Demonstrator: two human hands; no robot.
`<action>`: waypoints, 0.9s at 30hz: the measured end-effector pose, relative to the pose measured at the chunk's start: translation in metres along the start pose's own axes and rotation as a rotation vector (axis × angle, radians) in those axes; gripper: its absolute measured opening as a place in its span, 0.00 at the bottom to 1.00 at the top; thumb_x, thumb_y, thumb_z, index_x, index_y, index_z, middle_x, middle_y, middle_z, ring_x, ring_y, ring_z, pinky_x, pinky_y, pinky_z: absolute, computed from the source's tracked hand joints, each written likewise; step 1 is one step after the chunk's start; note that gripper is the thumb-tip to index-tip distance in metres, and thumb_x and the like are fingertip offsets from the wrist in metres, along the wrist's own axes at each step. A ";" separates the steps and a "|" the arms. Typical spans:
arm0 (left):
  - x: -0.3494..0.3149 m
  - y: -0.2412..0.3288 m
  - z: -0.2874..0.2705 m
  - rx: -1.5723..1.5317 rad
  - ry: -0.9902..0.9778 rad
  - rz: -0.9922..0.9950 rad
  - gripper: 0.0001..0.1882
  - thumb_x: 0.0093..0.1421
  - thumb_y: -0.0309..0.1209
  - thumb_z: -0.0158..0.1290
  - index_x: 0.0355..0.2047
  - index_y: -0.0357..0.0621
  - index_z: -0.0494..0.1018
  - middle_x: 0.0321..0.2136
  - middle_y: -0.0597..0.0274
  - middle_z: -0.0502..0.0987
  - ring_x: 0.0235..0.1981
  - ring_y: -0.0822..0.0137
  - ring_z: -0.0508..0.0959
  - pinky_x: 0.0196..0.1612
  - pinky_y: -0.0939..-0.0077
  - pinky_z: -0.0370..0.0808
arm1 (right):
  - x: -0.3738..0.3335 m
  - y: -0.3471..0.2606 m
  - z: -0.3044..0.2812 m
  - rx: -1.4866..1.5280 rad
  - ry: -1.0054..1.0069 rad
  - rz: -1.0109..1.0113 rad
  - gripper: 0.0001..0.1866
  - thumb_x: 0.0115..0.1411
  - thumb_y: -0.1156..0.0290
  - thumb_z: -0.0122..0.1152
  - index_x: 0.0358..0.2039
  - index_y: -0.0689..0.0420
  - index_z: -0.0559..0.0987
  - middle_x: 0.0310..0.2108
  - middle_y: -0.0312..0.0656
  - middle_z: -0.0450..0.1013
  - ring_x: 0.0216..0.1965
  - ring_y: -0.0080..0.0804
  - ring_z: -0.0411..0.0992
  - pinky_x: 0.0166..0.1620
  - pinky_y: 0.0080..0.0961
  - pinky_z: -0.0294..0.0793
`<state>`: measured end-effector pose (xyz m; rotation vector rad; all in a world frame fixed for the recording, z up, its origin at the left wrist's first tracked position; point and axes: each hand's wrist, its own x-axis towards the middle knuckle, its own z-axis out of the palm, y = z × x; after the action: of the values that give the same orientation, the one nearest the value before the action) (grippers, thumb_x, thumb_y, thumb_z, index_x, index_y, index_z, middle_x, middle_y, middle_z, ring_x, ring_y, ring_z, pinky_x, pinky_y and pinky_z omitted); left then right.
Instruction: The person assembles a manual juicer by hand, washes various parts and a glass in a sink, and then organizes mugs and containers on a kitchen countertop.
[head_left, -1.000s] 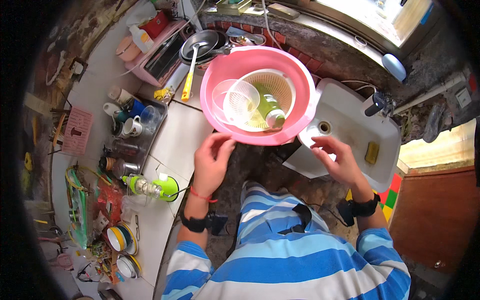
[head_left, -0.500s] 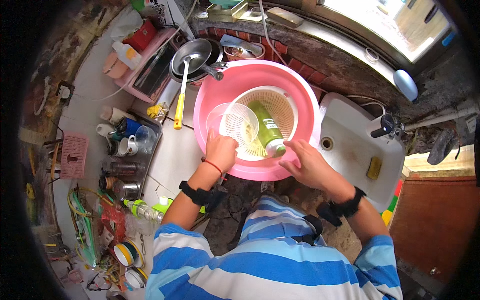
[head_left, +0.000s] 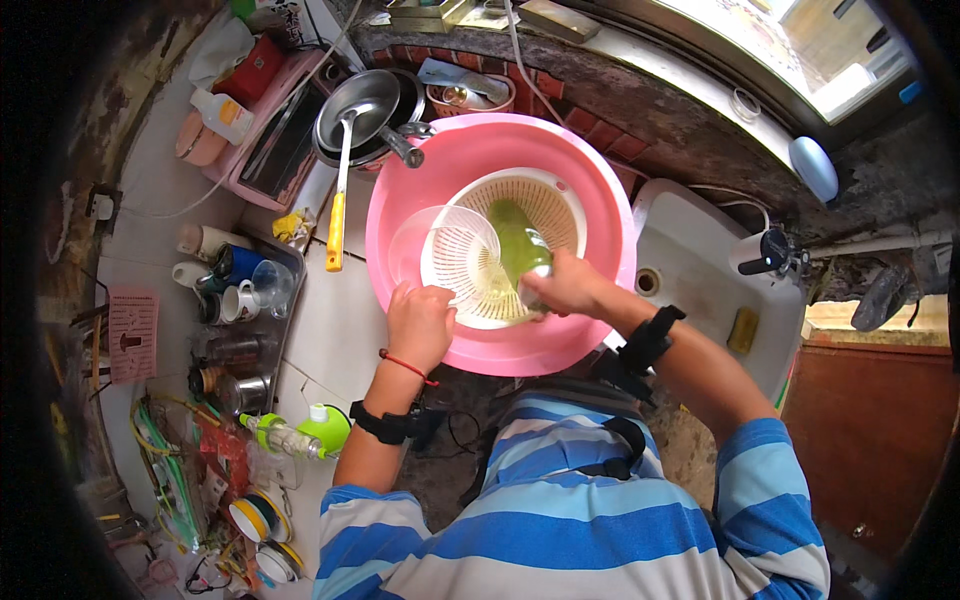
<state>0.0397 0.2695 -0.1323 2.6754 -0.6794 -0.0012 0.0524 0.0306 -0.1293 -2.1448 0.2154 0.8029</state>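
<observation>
right hand: fingers closed round cap end of green bottle | left hand: fingers curled at lower rim of clear bowl, can't tell if gripping | bottle: near frame centre, slanted over white colander, itself inside pink basin

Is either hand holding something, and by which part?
Right hand: the green bottle, by its near end. Left hand: at the clear bowl; grip unclear.
</observation>
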 end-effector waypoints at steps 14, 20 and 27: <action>0.025 0.225 0.009 -1.816 -0.593 -0.193 0.36 0.61 0.47 0.45 0.60 0.38 0.46 0.55 0.52 0.59 0.54 0.59 0.65 0.53 0.67 0.65 | -0.195 0.125 -0.104 0.512 0.192 -0.437 0.30 0.56 0.64 0.55 0.55 0.63 0.58 0.30 0.44 0.71 0.24 0.24 0.69 0.26 0.21 0.70; 0.051 0.329 0.125 -2.084 -0.464 -0.660 0.20 0.61 0.44 0.44 0.45 0.42 0.63 0.37 0.57 0.72 0.38 0.62 0.76 0.41 0.65 0.75 | -0.237 0.204 -0.130 -0.059 0.319 -0.333 0.36 0.51 0.60 0.63 0.55 0.65 0.61 0.39 0.50 0.71 0.32 0.39 0.72 0.34 0.26 0.71; 0.065 0.373 0.235 -2.109 -0.720 -0.931 0.15 0.57 0.39 0.52 0.39 0.44 0.68 0.30 0.63 0.73 0.34 0.65 0.76 0.39 0.66 0.75 | -0.187 0.290 -0.179 -0.142 1.063 -0.333 0.39 0.50 0.57 0.62 0.56 0.67 0.59 0.44 0.54 0.67 0.45 0.46 0.67 0.49 0.36 0.64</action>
<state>-0.0963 -0.1474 -0.2095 0.5850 0.4428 -1.1485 -0.1269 -0.3139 -0.1178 -2.4532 0.3253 -0.5803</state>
